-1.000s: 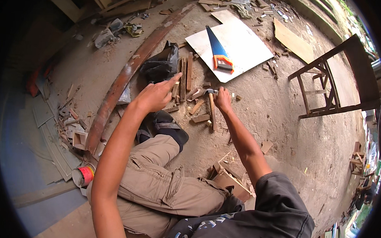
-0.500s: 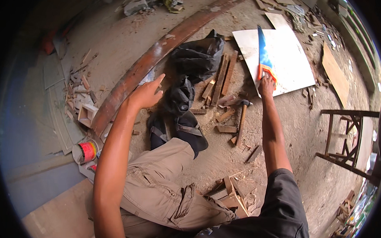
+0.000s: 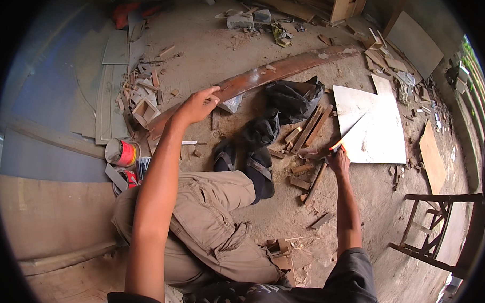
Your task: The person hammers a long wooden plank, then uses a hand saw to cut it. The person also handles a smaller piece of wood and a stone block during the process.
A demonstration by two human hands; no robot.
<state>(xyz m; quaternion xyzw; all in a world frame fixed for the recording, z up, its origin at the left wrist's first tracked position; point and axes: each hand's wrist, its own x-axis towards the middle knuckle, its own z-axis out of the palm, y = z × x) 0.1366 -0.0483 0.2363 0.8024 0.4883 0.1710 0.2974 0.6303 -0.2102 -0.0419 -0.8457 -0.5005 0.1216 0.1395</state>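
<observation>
The handsaw (image 3: 349,135) lies with its blade over the white board (image 3: 379,137) on the floor, and the right hand (image 3: 338,161) has its fingers clamped on the orange handle. The left hand (image 3: 197,103) rests on the long brown plank (image 3: 266,75), fingers together on its edge.

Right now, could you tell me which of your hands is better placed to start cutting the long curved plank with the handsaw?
Probably the right hand: it already grips the handsaw by its orange handle. The left hand rests on the curved plank, suited to steadying it.
</observation>
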